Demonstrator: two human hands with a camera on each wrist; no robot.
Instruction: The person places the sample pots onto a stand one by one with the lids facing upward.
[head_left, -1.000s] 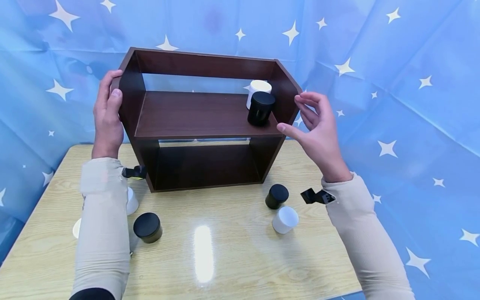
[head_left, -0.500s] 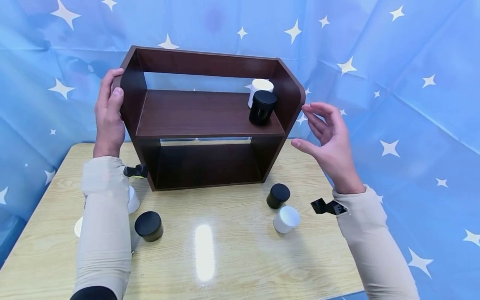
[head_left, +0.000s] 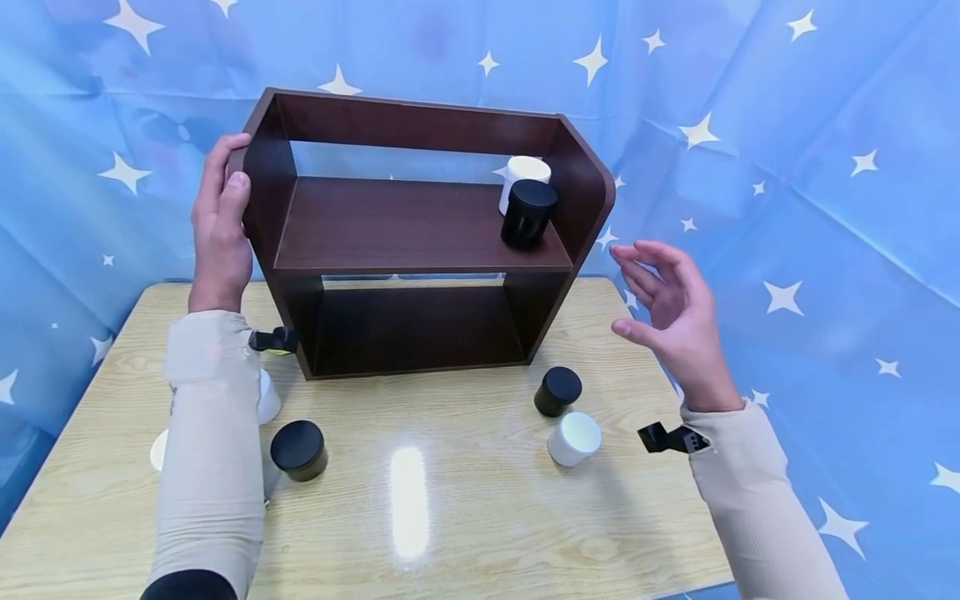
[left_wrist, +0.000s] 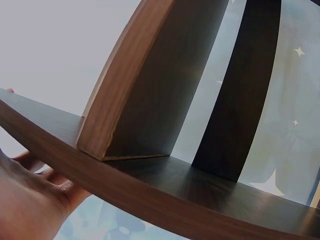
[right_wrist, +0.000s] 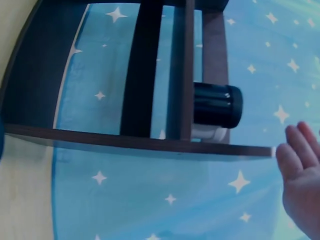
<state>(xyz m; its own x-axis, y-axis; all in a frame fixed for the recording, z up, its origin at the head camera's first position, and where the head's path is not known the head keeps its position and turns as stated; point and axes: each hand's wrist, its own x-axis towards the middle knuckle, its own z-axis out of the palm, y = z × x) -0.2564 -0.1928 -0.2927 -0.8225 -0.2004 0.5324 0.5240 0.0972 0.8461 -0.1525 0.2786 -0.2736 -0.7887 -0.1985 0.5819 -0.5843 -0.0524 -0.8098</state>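
A dark brown two-tier wooden shelf [head_left: 390, 223] stands on the table. My left hand [head_left: 222, 223] grips its left side panel near the upper front edge; in the left wrist view the fingers pass behind that panel [left_wrist: 135, 185]. On the upper tier, at the right end, a black lidded jar [head_left: 528, 218] stands in front of a white jar [head_left: 527, 167], hiding part of it. My right hand [head_left: 678, 325] is in the air right of the shelf, thumb and fingers apart, holding nothing.
On the table [head_left: 480, 517], a small black jar [head_left: 558, 392] and a white jar [head_left: 574, 438] stand front right of the shelf. A wide black jar [head_left: 298, 450] is at left. Two white items are partly hidden by my left sleeve [head_left: 210, 450]. A blue starry curtain [head_left: 825, 292] hangs behind.
My right hand has moved away from the shelf's right panel and the black jar, to the right and down. The left hand keeps its hold; the jars stay in place.
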